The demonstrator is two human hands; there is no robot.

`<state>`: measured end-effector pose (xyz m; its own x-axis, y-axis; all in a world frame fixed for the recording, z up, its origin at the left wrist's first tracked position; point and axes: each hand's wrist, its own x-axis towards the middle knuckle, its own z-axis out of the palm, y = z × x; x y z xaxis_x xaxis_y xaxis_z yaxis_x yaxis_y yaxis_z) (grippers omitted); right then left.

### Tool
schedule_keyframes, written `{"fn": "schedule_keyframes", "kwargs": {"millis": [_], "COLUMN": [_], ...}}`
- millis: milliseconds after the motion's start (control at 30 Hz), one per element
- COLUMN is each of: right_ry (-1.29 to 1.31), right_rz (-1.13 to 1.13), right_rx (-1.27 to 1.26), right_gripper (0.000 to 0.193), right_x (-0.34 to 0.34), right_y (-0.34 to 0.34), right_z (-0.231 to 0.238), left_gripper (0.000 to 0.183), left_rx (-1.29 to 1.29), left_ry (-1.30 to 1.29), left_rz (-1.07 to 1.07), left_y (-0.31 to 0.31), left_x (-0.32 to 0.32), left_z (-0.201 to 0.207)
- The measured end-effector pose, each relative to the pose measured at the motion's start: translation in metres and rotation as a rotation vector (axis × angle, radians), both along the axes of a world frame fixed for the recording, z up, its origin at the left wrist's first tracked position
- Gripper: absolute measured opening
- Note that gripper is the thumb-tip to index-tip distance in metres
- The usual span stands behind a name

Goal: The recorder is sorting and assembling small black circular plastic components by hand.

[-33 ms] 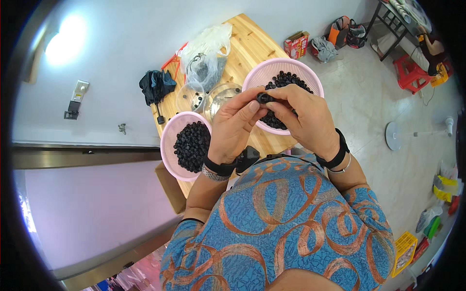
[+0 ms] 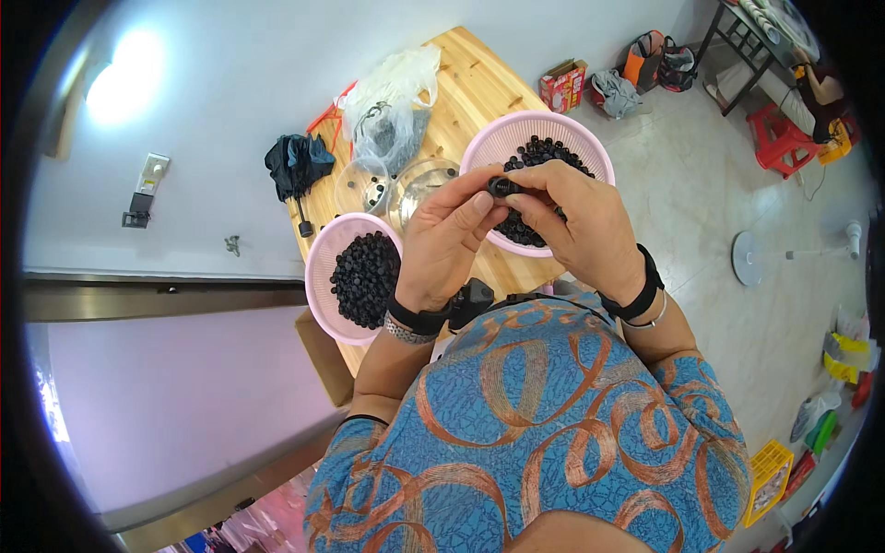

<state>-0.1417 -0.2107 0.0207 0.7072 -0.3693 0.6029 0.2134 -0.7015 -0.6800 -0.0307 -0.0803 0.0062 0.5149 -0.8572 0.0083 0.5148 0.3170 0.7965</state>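
Observation:
A small round black plastic part [image 2: 502, 186] is pinched between the fingertips of both hands, above the wooden table's front part. My left hand [image 2: 446, 232] is closed on its left side with thumb and forefinger. From the other side, my right hand [image 2: 579, 214] grips it the same way; its fingers partly hide the piece. Behind the hands stands a pink plastic basket [image 2: 472, 146] with many small black parts [image 2: 553, 154] in it. To the left of my left wrist, a second pink basket [image 2: 315, 304] holds a heap of similar black parts [image 2: 364, 279].
Clear round containers [image 2: 361, 173] with a few small pieces stand on the wooden table [image 2: 470, 69]. Beside them lie a plastic bag [image 2: 392, 97] and a folded dark umbrella [image 2: 300, 164]. A cardboard box [image 2: 324, 355] is at the left edge. Another person sits near a red stool [image 2: 779, 138].
The black part looks slightly turned between my fingertips. Both hands stay in the same place.

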Motion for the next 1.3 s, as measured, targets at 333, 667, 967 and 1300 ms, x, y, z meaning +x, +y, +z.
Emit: {"fn": "schedule_keyframes", "kwargs": {"millis": [333,667,967,1300], "right_ry": [0.084,0.071,0.074,-0.037], "right_rz": [0.074,0.121,0.07,-0.09], "right_rx": [0.307,0.442,0.302,-0.08], "right_gripper": [0.016,0.016,0.018,0.018], "right_x": [-0.004,-0.006,-0.01,-0.005], "right_y": [-0.008,-0.011,-0.006,-0.001], "right_z": [0.0,-0.005,0.004,0.003], "left_gripper": [0.03,0.03,0.025,0.027], "left_rx": [0.051,0.047,-0.012,-0.012], "left_ry": [0.062,-0.059,0.032,0.011], "left_rz": [-0.022,0.013,-0.007,0.012], "left_y": [-0.008,-0.013,-0.013,-0.015], "left_x": [0.0,-0.004,-0.002,-0.002], "left_z": [0.001,0.0,-0.004,-0.001]}}
